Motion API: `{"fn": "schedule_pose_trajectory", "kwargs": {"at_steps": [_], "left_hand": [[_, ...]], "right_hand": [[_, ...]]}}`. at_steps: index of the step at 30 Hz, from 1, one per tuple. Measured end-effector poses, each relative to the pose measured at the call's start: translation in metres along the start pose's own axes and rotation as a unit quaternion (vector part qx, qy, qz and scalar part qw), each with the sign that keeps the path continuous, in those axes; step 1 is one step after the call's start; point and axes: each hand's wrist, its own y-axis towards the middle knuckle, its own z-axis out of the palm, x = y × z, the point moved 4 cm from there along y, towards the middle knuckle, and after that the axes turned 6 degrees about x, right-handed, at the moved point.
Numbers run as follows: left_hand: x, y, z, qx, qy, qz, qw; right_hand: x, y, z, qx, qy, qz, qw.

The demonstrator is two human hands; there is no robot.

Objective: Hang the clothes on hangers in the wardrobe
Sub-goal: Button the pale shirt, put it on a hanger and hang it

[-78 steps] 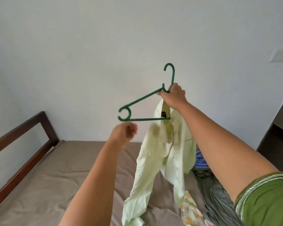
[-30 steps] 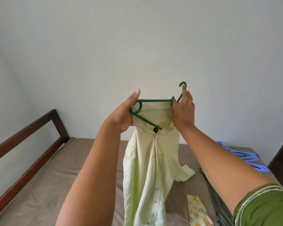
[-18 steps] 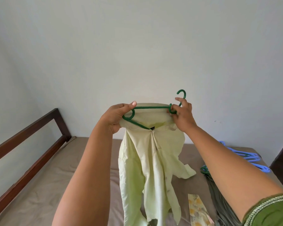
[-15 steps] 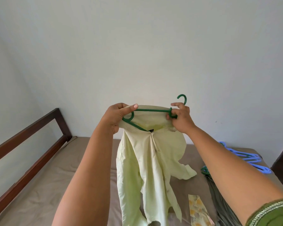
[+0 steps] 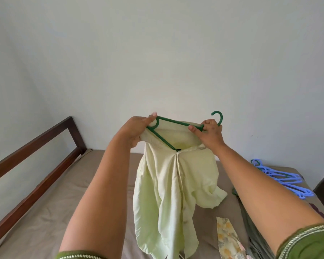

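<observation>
Two hands hold the hanger (image 5: 173, 122) flat: left hand (image 5: 137, 128) pinches its far end, right hand (image 5: 210, 131) grips by the hook; the shirt (image 5: 168, 184) hangs below both.

- A dark green plastic hanger (image 5: 178, 126) is held up above the bed (image 5: 51, 212), tipped nearly flat, hook pointing right.
- A pale yellow-green shirt (image 5: 168, 187) hangs from it, collar stretched over the frame, its tail drooping toward the bed.
- Light blue hangers (image 5: 282, 179) lie piled on the bed's far right edge.
- Dark green and floral clothes (image 5: 230, 242) lie on the bed, right of the shirt.
</observation>
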Motion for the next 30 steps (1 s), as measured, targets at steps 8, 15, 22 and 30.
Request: {"fn": "schedule_pose_trajectory", "kwargs": {"at_steps": [8, 15, 22, 30], "left_hand": [[0.000, -0.011, 0.004, 0.132, -0.131, -0.028, 0.982], [0.001, 0.002, -0.009, 0.015, -0.051, -0.022, 0.998], [-0.017, -0.002, 0.020, -0.247, 0.431, 0.093, 0.863], [-0.021, 0.004, 0.017, -0.286, 0.446, 0.129, 0.838]], "right_hand": [[-0.004, 0.002, -0.005, 0.003, 0.068, -0.026, 0.997], [-0.002, 0.005, 0.000, 0.017, -0.024, -0.074, 0.997], [0.022, 0.006, 0.006, -0.042, -0.115, -0.084, 0.989], [0.035, 0.012, -0.013, -0.109, -0.166, -0.194, 0.961]]}}
